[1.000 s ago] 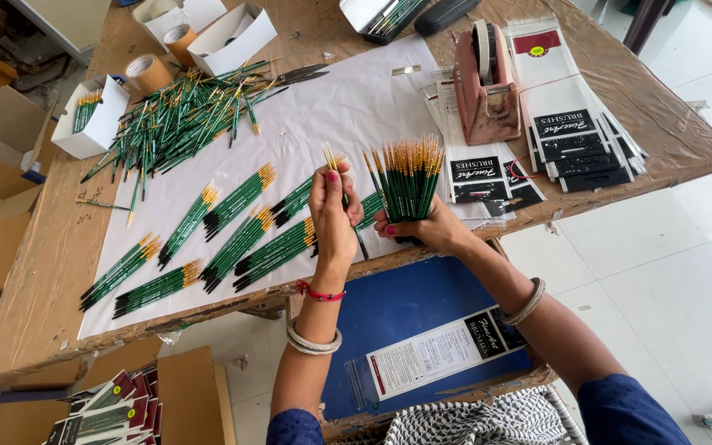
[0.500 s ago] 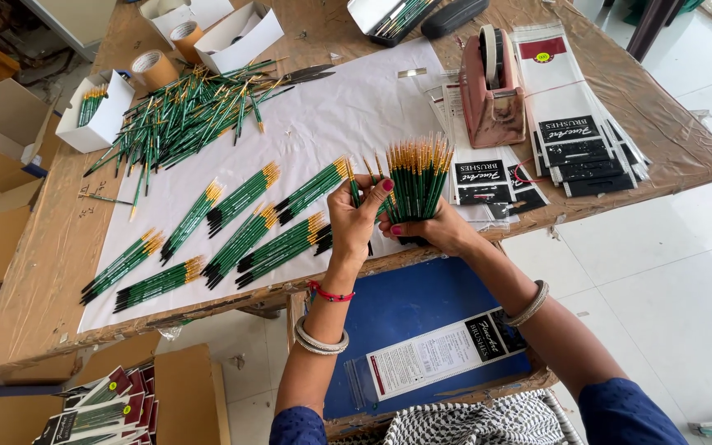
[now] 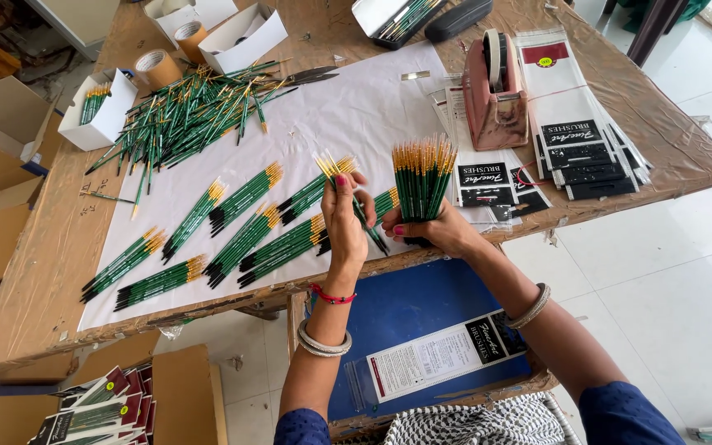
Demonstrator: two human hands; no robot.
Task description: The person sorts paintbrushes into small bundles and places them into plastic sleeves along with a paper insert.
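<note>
Left hand (image 3: 344,216) lifted with few brushes (image 3: 333,169), right hand (image 3: 434,231) gripping brush bundle (image 3: 423,175) — black-labelled packets (image 3: 587,156) right of pink tape dispenser (image 3: 494,103).

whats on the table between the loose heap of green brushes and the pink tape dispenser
In the head view, bare white paper lies between the loose brush heap and the pink tape dispenser, with scissors at the heap's edge.

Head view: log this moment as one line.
right hand: grips upright brush bundle | left hand: holds few brushes | sorted bundles on white sheet
</note>
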